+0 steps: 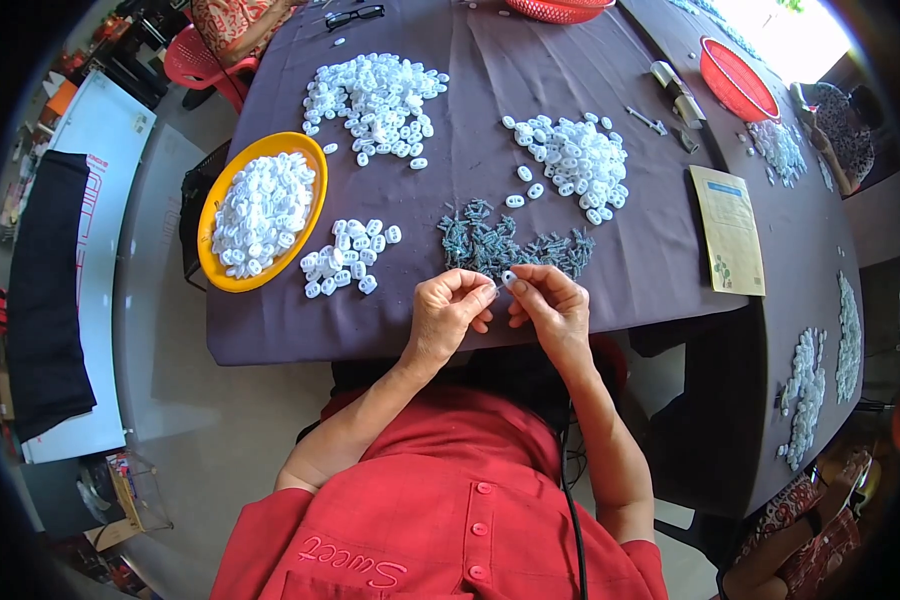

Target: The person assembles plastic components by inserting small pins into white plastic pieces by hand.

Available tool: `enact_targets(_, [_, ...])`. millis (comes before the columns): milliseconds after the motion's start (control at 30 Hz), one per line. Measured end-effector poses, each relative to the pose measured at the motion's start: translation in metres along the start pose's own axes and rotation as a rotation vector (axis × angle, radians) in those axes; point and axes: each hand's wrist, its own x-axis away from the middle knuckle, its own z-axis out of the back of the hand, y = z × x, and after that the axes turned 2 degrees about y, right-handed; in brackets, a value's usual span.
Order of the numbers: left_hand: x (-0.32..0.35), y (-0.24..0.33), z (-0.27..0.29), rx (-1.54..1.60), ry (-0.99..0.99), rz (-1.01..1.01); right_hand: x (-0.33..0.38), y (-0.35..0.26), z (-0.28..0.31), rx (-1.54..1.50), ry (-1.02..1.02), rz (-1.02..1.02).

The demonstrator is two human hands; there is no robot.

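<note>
My left hand (448, 312) and my right hand (555, 312) meet fingertip to fingertip at the table's near edge. Between my right thumb and forefinger is a small white oval plastic piece (510, 278). The left thumb and forefinger are pinched together beside it; what they grip is too small to make out. Just beyond my hands spreads a heap of small grey-green screw-like pieces (495, 243). White oval pieces with dark slots lie in a small group (350, 257) to the left, and another pile (578, 163) sits beyond my right hand.
A yellow oval tray (320, 205) of white pieces stands at the table's left edge. Farther back are a large white pile (375, 105) and glasses (355, 16). To the right lie a yellow-brown packet (727, 232) and a red basket (715, 80). Other people sit around the tables.
</note>
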Motion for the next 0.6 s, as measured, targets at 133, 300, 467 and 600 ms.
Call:
enact_targets(133, [0.0011, -0.0009, -0.0003, -0.016, -0.012, -0.024, 0.0, 0.0024, 0.0008, 0.02, -0.018, 0.002])
enact_targets(300, [0.0006, -0.0018, 0.0001, 0.012, -0.009, -0.01, 0.0007, 0.0016, -0.0001, 0.024, -0.012, 0.011])
enact_targets(467, [0.0006, 0.0005, 0.0014, 0.006, -0.029, 0.007, 0.0005, 0.0034, -0.0001, -0.01, 0.002, 0.023])
enact_targets(600, [-0.0003, 0.0022, 0.001, -0.012, -0.036, 0.014, 0.0005, 0.0056, 0.0018, 0.022, -0.024, 0.042])
